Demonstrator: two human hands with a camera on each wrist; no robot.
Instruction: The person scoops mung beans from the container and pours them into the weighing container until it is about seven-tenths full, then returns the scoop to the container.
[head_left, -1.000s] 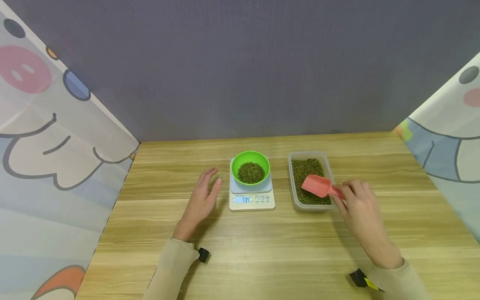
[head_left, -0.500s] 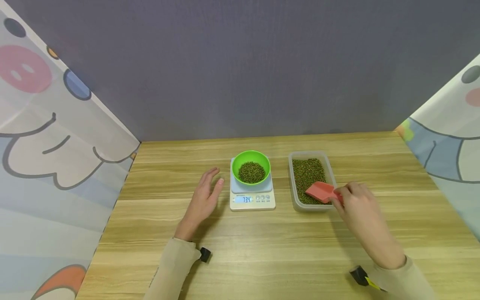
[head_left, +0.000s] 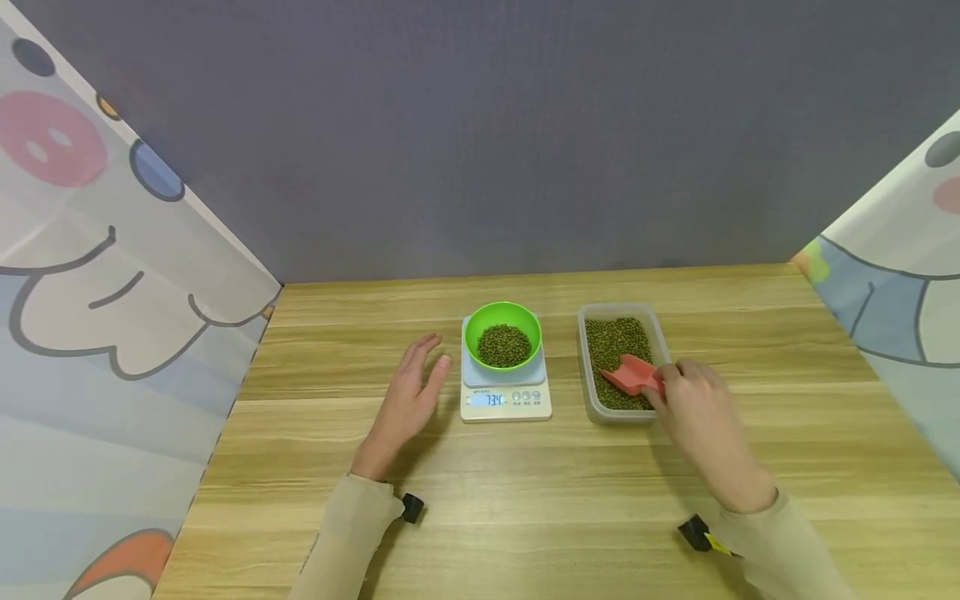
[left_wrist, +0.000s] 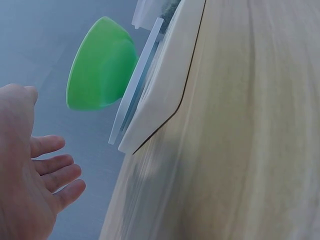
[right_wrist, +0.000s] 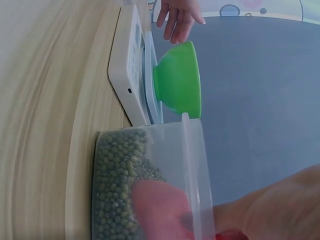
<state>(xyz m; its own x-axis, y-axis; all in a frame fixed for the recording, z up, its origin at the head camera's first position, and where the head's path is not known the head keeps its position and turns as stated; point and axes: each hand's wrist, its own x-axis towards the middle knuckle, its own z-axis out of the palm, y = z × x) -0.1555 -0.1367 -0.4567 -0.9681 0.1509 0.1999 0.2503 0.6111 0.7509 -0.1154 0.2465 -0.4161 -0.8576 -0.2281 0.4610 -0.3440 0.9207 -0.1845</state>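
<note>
My right hand (head_left: 697, 417) pinches the handle of a pink scoop (head_left: 632, 374), whose blade dips into the green mung beans (head_left: 617, 337) in a clear plastic container (head_left: 587, 367). Through the container wall in the right wrist view, the scoop (right_wrist: 160, 207) shows against the beans. To the left, a green bowl (head_left: 474, 321) with mung beans in its bottom sits on a white kitchen scale (head_left: 506, 412), which reads 73.4. Just left of the scale, my left hand (head_left: 405, 408) is held with fingers extended, touching neither bowl nor scale; the left wrist view shows its loose fingers near the bowl (left_wrist: 102, 67).
Everything stands on a wood-grain table (head_left: 555, 508). A grey wall (head_left: 525, 142) rises behind it, and cartoon-printed panels (head_left: 97, 250) flank both sides. The container stands a short gap right of the scale.
The scoop has gone from above the beans down into them and tilted. My right hand shifted with it, lately a little left. Left hand, bowl and the 73.4 reading stay practically the same.
</note>
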